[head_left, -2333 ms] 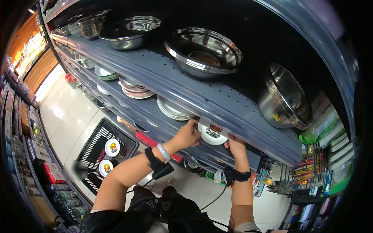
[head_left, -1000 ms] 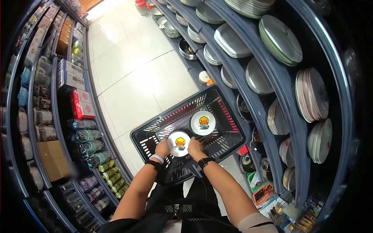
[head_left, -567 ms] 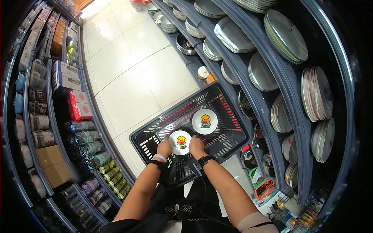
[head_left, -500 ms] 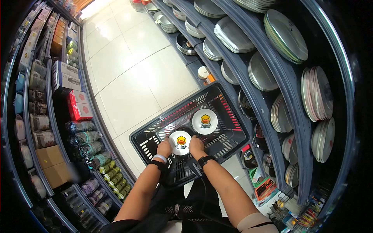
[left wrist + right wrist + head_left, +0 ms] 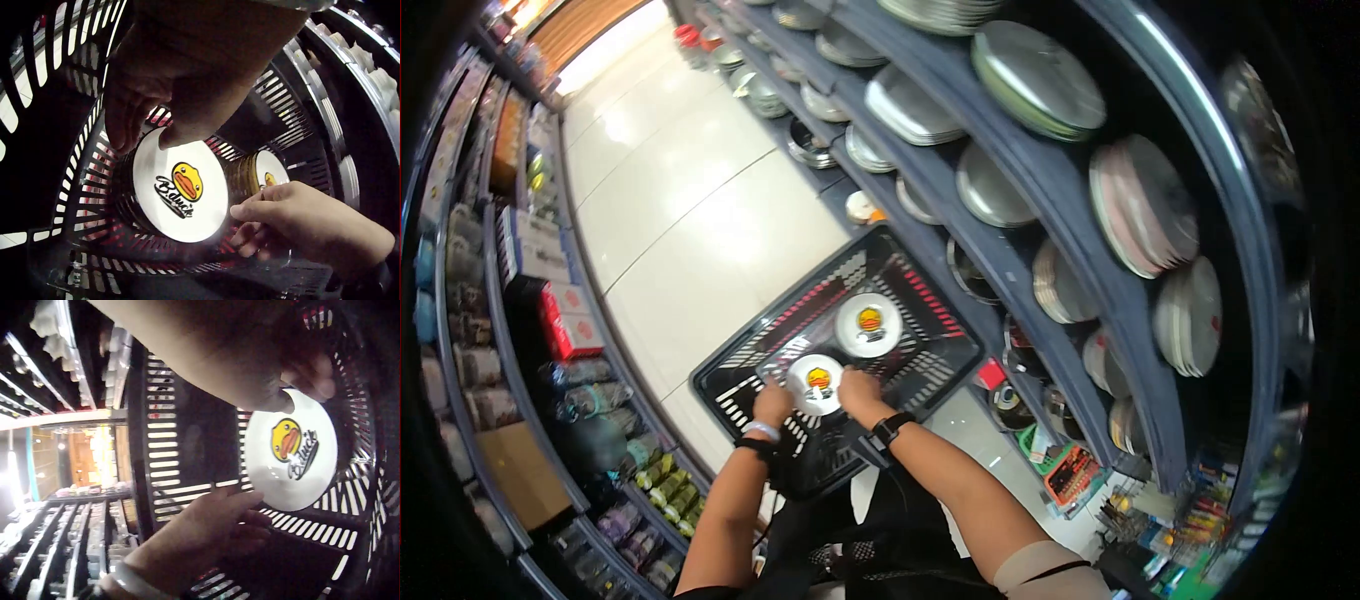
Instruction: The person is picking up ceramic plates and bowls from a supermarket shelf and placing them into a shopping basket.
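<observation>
In the head view, a white plate (image 5: 805, 372) printed with a yellow duck tops the near stack inside a black slotted basket (image 5: 790, 303). My left hand (image 5: 773, 404) is beside its left edge, fingers fairly straight and loose in the right wrist view. At the opposite edge is my right hand (image 5: 862, 393), its thumb tip right by the rim and its fingers loosely bent in the left wrist view. Neither hand grips the plate. A second stack of duck plates (image 5: 868, 322) stands just beyond, its side showing brownish in the left wrist view.
Shelves of stacked plates (image 5: 998, 185) run along the right, close to the basket. On the left, another shelf bears a red box (image 5: 570, 320) and wrapped goods. Pale floor tiles (image 5: 690, 240) stretch ahead. A green basket (image 5: 1035, 448) sits low at the right.
Earlier both hands held a white plate at the shelf; afterwards they were at the near stack in the basket. Since then the head view has shifted, and the fingers now show loose beside the plate.
</observation>
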Demonstrator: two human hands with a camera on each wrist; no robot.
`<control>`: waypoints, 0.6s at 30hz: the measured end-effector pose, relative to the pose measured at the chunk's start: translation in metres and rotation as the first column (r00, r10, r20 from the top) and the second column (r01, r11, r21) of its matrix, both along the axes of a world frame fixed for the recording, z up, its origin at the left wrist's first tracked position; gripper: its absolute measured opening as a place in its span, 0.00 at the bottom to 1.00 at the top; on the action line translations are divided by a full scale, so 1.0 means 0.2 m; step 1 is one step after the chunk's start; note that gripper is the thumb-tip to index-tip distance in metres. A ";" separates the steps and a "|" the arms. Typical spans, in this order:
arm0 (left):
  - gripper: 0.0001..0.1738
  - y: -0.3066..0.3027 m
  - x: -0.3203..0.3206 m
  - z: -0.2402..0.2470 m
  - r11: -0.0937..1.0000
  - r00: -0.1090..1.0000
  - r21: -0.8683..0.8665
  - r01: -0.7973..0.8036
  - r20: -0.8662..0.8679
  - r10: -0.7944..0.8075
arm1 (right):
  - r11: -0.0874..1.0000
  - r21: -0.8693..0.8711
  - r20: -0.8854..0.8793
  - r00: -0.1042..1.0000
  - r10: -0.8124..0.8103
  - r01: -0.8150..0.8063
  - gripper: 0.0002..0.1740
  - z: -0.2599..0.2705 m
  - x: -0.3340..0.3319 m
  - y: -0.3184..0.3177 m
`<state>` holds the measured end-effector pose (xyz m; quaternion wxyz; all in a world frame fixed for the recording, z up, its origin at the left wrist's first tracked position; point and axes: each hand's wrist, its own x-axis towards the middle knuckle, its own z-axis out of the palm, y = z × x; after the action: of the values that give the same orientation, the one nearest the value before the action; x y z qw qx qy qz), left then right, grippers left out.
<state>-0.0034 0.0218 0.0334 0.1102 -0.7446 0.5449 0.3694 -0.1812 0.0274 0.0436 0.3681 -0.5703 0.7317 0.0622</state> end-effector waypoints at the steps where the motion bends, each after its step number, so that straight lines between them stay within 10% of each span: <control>1: 0.36 -0.01 0.00 0.06 0.999 1.000 -0.051 -0.001 0.002 0.001 | 1.000 -0.021 0.048 0.999 0.004 -0.003 0.13 0.08 -0.02 0.00; 9: 0.26 -0.06 -0.24 0.36 0.946 0.955 -0.323 0.010 -0.278 -0.105 | 0.975 -0.191 0.315 0.948 -0.050 0.115 0.14 0.61 -0.47 0.18; 18: 0.14 0.00 -1.25 1.09 0.889 0.586 -0.453 0.062 -0.705 -0.400 | 0.829 -0.435 0.389 0.904 -0.180 0.352 0.14 1.07 -1.16 0.56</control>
<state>-0.2526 0.0220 0.2511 -0.2368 -0.4354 0.6923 0.5245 -0.4132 0.1392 0.2582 0.3321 -0.5383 0.7234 -0.2767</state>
